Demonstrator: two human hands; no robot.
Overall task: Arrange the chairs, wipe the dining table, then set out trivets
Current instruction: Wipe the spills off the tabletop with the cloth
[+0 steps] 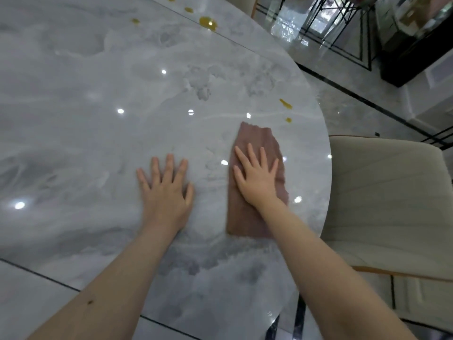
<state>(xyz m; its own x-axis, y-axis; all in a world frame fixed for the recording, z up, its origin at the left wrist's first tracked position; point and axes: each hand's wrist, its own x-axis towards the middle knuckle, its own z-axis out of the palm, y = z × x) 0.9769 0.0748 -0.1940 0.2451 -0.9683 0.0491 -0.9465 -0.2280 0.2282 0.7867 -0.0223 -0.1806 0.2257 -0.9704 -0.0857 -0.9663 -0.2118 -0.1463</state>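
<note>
A glossy grey marble dining table [98,119] fills most of the view. On it, near the right edge, lies a folded brown cloth [255,141]. My right hand [257,177] presses flat on the cloth with straight, spread fingers. My left hand [166,190] rests flat on the bare tabletop, a little to the left of the cloth. Yellow spill spots [285,104] lie just beyond the cloth near the table's edge. More yellow drops [208,22] sit at the far side of the table.
A beige upholstered chair [387,200] stands against the table's right edge. Beyond it the shiny tiled floor [348,104] has dark inlay lines. A black metal-framed stand [343,25] and a dark cabinet [411,57] are at the upper right.
</note>
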